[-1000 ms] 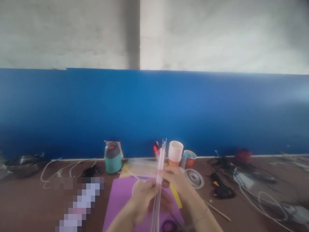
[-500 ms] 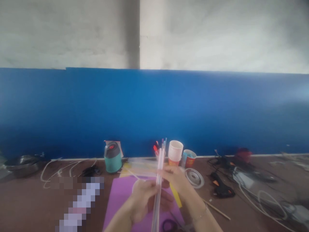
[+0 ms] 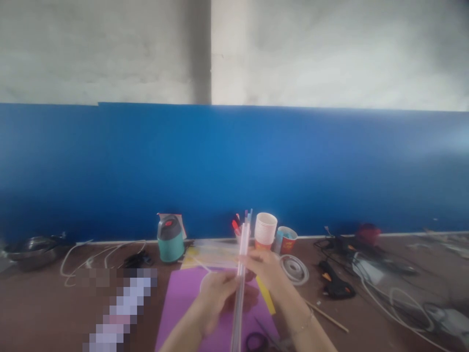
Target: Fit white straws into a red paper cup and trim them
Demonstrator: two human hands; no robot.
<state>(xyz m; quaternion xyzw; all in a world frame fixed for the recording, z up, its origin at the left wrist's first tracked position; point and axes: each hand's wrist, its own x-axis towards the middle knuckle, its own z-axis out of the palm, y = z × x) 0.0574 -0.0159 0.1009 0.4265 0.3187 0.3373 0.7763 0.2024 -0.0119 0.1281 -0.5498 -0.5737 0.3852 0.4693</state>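
Long, thin, whitish translucent strips point(image 3: 238, 313) stand nearly upright in the middle of the view, held in both hands. My left hand point(image 3: 216, 296) grips them from the left, thumb against their side. Slightly higher, my right hand point(image 3: 260, 266) closes on them from the right with its fingertips. Beneath both hands lies a purple sheet point(image 3: 179, 298), with dark-handled scissors point(image 3: 257, 341) at its lower right part. A yellow strip point(image 3: 266, 296) shows below my right wrist. The lower ends of the strips leave the bottom of the frame.
Behind the hands stand a teal glue pot or bottle point(image 3: 171, 244), pens point(image 3: 236, 227), stacked paper cups point(image 3: 266, 229) and a red cup point(image 3: 287, 240). To the right are a white spool point(image 3: 294, 270), a stick point(image 3: 328, 317), a black glue gun point(image 3: 337, 286) and cables. A metal bowl point(image 3: 34, 249) sits left.
Both hands keep hold of the strips in nearly the same place. The fingers of my left hand have shifted slightly, and the whole view has moved a little.
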